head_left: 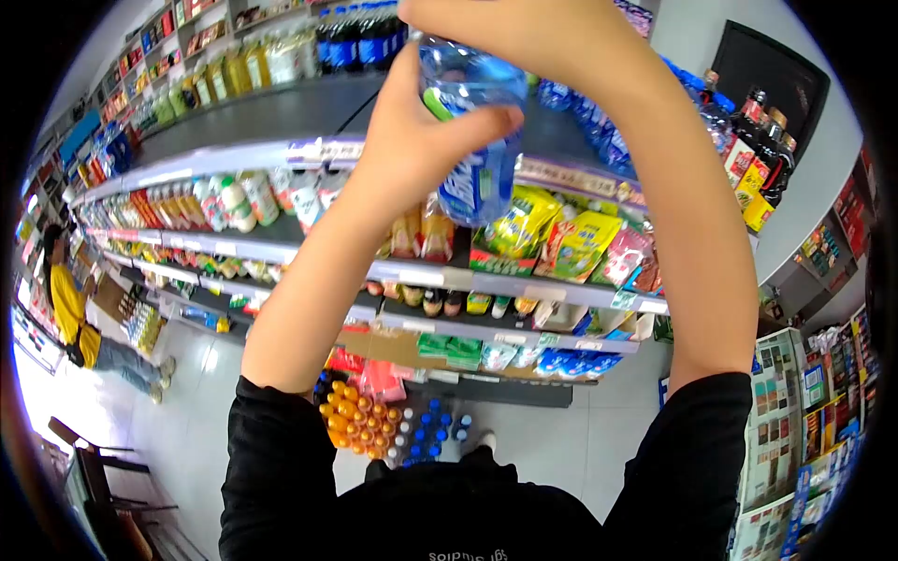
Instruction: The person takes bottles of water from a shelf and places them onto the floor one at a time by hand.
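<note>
A clear blue plastic bottle (479, 187) with a blue label and white lettering is held up in front of the shelves, slightly tilted. My left hand (416, 136) grips its side, the thumb lying across the front. Over the bottle's upper end is my right hand (524, 33), closed about the top; its fingers are partly cut off by the frame edge, and the cap is hidden. Just behind the bottle runs the dark top shelf (281, 117). Yellow and green snack-like packets (580, 241) sit on the tier below.
Dark bottles with blue labels (360, 42) and yellowish bottles (224, 75) line the top shelf. Sauce bottles (762, 154) stand at right. Orange-capped bottles (351, 416) and blue-capped bottles (430, 430) are on the floor near my feet. A person in yellow (70, 299) stands at far left, near a chair (94, 477).
</note>
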{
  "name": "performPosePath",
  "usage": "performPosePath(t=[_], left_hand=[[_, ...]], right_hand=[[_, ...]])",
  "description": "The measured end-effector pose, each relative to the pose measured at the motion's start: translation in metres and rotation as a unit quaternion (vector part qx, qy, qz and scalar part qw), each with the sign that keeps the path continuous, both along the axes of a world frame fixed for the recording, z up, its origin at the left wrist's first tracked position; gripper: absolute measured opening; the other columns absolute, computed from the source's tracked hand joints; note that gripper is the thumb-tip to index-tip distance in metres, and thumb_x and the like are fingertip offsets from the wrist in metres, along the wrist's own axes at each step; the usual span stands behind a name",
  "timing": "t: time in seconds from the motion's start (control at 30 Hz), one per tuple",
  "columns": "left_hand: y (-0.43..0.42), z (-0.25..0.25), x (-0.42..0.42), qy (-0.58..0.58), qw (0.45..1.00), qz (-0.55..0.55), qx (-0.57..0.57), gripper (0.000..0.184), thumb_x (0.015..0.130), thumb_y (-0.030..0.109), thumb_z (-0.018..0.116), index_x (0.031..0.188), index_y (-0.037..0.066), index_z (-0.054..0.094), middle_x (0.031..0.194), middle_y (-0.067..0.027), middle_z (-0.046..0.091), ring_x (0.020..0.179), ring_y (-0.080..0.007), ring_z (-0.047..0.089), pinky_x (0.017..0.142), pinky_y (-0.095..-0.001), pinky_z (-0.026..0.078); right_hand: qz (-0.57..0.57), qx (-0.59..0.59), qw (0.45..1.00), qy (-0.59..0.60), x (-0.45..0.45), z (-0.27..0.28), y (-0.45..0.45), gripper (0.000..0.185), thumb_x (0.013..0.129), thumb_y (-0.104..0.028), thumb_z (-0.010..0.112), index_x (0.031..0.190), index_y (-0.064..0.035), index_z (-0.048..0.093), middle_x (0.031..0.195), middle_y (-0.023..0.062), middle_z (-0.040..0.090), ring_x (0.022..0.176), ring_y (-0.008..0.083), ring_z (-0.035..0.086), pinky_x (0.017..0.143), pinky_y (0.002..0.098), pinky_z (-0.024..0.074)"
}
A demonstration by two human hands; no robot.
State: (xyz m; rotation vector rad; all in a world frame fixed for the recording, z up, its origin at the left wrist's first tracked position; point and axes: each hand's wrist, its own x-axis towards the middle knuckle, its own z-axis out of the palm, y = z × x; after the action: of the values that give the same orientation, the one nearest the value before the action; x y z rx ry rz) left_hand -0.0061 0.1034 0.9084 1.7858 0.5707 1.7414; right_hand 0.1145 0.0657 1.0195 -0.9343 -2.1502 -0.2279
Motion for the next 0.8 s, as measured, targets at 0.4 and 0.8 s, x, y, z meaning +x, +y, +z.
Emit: performPosePath(t=[0.4,0.8], left_hand=[[-0.135,-0.243,-0.048,0.111,0.97,-0.105,-0.187,0.075,0.058,0.016,0.075,0.122,0.002,0.039,0.108,-0.0165,0.053,0.1,-0.0276,0.054,0.086,-0.0353,0.043],[-0.254,-0.473,0.005,0.2,0.864,0.019,-0.462,0.066,0.061,0.017,0.073,0.119,0.003,0.046,0.111,-0.0197,0.05,0.101,-0.0347,0.051,0.089,-0.0394,0.042]], right_hand=[[0.058,-0.305,0.951,-0.009,-0.016,-0.242,-0.089,0.03,0.065,-0.014,0.074,0.086,-0.005,0.055,0.072,0.0066,0.057,0.064,0.0148,0.056,0.06,0.0284,0.0459],[-0.135,-0.465,0.874,-0.024,0.025,-0.481,-0.173,0.034,0.065,-0.027,0.073,0.088,-0.0107,0.054,0.075,0.0109,0.063,0.069,0.0319,0.062,0.059,0.038,0.049]])
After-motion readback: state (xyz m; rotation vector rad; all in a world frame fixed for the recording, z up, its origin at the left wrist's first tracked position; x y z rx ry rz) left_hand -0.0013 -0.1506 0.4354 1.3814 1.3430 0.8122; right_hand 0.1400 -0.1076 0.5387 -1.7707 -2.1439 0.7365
